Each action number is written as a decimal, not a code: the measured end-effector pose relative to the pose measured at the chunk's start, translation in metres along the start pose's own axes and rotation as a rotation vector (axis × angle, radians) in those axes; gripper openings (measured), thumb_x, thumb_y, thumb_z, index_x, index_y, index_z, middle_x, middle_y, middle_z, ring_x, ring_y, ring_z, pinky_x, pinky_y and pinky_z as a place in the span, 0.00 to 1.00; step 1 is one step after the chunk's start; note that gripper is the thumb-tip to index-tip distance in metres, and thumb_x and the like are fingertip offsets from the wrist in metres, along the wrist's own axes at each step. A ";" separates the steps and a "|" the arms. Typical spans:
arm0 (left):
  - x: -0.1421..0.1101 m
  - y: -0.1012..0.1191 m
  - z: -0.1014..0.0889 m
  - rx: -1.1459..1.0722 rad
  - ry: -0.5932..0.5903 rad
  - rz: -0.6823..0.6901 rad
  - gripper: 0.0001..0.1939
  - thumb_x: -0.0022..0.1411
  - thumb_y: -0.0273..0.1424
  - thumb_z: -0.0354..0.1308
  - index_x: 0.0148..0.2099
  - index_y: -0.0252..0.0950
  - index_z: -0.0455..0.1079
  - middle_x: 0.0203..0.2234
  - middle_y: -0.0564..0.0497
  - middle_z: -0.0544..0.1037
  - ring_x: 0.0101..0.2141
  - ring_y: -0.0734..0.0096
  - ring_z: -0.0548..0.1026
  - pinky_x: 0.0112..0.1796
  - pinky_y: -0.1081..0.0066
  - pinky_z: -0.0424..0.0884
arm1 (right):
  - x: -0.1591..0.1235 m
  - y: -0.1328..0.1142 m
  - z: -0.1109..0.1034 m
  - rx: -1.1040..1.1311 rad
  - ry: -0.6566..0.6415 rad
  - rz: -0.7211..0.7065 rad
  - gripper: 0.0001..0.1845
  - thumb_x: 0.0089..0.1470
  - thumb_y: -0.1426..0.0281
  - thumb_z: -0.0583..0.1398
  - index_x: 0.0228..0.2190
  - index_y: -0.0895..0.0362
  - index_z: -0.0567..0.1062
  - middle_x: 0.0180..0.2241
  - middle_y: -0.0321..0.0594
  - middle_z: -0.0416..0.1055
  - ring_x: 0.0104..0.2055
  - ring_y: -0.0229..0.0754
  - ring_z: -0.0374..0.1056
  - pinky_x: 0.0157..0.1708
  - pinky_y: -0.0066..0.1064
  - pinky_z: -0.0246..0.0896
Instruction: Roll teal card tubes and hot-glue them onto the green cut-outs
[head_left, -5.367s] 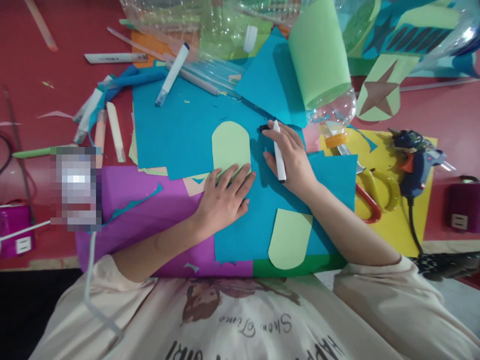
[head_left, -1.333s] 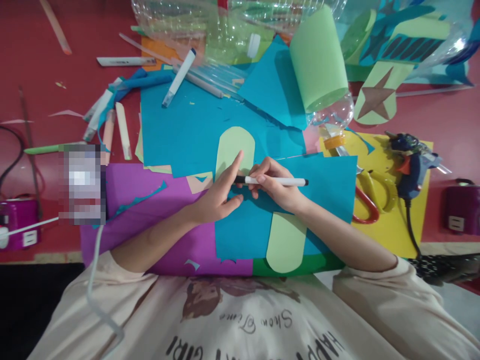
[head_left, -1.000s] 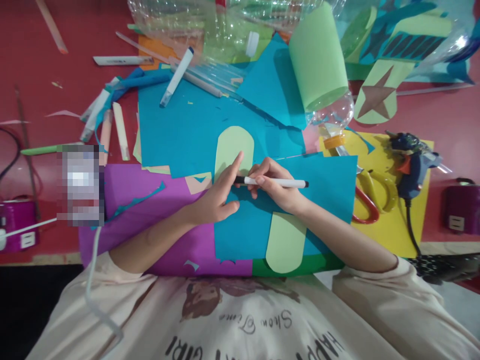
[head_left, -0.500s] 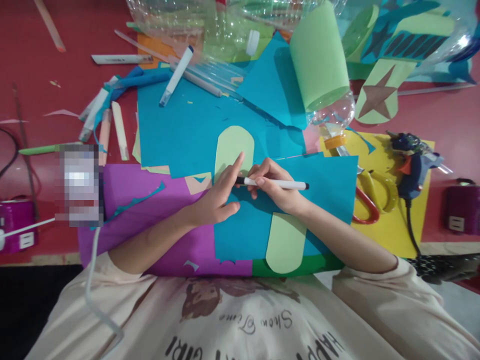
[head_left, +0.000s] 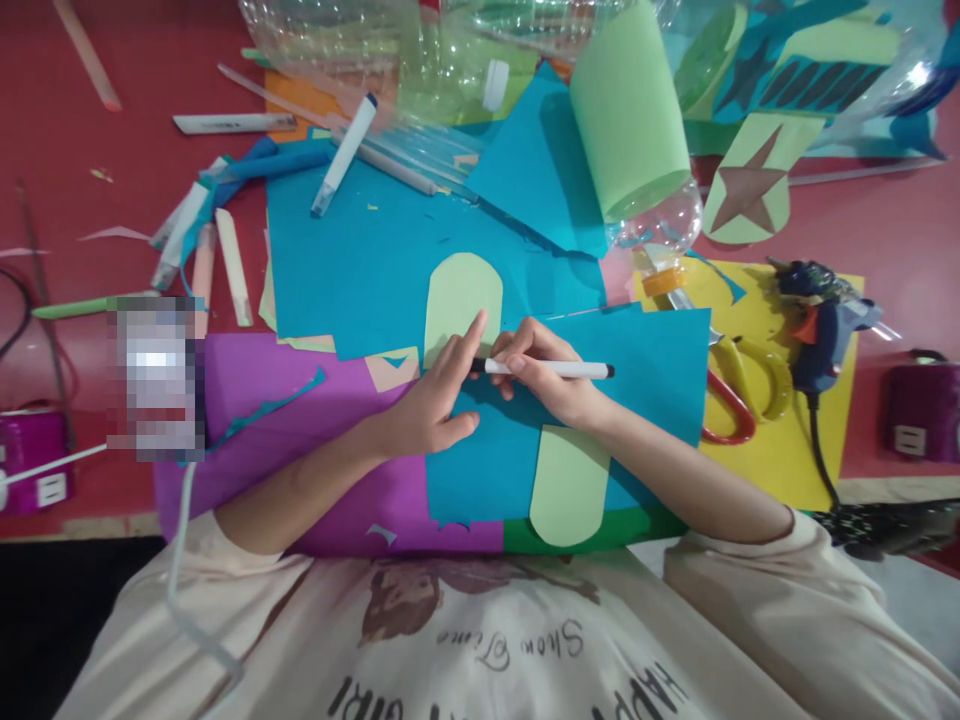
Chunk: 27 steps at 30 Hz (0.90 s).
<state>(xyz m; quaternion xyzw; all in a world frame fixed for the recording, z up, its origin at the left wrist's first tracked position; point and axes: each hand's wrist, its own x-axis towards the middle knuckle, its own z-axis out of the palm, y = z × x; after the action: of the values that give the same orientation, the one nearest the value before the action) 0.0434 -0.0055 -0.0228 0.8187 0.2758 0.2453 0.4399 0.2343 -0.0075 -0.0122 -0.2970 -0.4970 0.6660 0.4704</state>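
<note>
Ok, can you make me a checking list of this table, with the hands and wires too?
Surface: red table, with blue paper and purple paper on it.
Job's things: white marker; green cutout, rounded end away from the wearer.
Clutter: second cutout, glue gun, scissors, loose pen.
Grippers: left hand spread over the cutout's lower end; right hand holding the marker.
Cables: black cord from the glue gun; white cable by the left sleeve.
Surroundings: purple boxes both sides; no other person seen.

- I'm seeing a craft work area; home or workshop, can't tell
- red tabletop [head_left: 142, 60] littered with blue paper [head_left: 352, 270], green cut-outs [head_left: 463, 300]
- glue gun [head_left: 823, 345] and scissors [head_left: 735, 372] on yellow sheet [head_left: 772, 475]
- clear plastic bottles [head_left: 322, 45] along far side
</note>
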 end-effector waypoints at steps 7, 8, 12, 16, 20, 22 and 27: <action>0.008 0.011 -0.001 0.104 0.103 -0.039 0.29 0.69 0.42 0.43 0.68 0.42 0.44 0.42 0.44 0.71 0.41 0.64 0.71 0.42 0.65 0.69 | 0.002 -0.003 -0.001 0.001 0.042 0.077 0.14 0.55 0.60 0.62 0.28 0.57 0.67 0.24 0.32 0.69 0.21 0.29 0.65 0.21 0.23 0.60; 0.009 0.013 -0.002 0.111 0.130 -0.045 0.25 0.70 0.41 0.42 0.66 0.41 0.52 0.38 0.46 0.71 0.38 0.66 0.71 0.40 0.67 0.69 | 0.002 -0.004 -0.002 0.005 0.033 0.117 0.16 0.53 0.58 0.62 0.28 0.57 0.67 0.24 0.32 0.69 0.21 0.30 0.65 0.21 0.23 0.60; 0.012 0.015 -0.012 0.165 0.277 -0.100 0.20 0.71 0.40 0.40 0.51 0.39 0.69 0.33 0.49 0.73 0.33 0.70 0.71 0.35 0.71 0.69 | 0.005 -0.020 -0.008 -0.066 -0.036 0.287 0.21 0.49 0.54 0.64 0.35 0.56 0.66 0.24 0.31 0.67 0.21 0.32 0.64 0.18 0.24 0.58; 0.006 0.000 -0.040 0.334 0.465 -0.264 0.23 0.70 0.44 0.39 0.49 0.40 0.71 0.34 0.49 0.74 0.32 0.69 0.72 0.32 0.70 0.69 | -0.010 -0.053 -0.018 -0.639 -0.118 0.352 0.17 0.55 0.55 0.59 0.37 0.56 0.68 0.28 0.37 0.70 0.27 0.37 0.66 0.24 0.29 0.62; -0.007 -0.023 -0.069 0.571 0.555 -0.356 0.19 0.70 0.41 0.41 0.52 0.45 0.70 0.37 0.47 0.75 0.40 0.60 0.73 0.43 0.60 0.70 | -0.053 -0.072 -0.020 -1.422 -0.248 0.225 0.17 0.58 0.56 0.55 0.39 0.57 0.71 0.38 0.48 0.73 0.37 0.49 0.70 0.31 0.37 0.65; -0.012 -0.030 -0.075 0.653 0.567 -0.337 0.18 0.69 0.40 0.42 0.54 0.47 0.68 0.43 0.46 0.75 0.47 0.55 0.71 0.50 0.54 0.67 | -0.077 -0.071 -0.018 -1.613 -0.314 0.190 0.19 0.59 0.55 0.54 0.40 0.58 0.71 0.38 0.50 0.72 0.37 0.52 0.70 0.31 0.40 0.66; -0.005 -0.018 -0.054 0.697 0.319 -0.160 0.21 0.69 0.38 0.43 0.61 0.44 0.60 0.57 0.45 0.68 0.58 0.55 0.65 0.57 0.53 0.62 | -0.112 -0.052 -0.010 -1.706 -0.252 0.205 0.19 0.61 0.57 0.51 0.39 0.60 0.69 0.36 0.53 0.71 0.36 0.53 0.69 0.32 0.43 0.66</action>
<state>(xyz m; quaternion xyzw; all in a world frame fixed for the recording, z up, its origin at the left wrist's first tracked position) 0.0007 0.0308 -0.0119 0.8465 0.4703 0.2263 0.1048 0.3028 -0.1041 0.0255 -0.5157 -0.8458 0.1329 -0.0337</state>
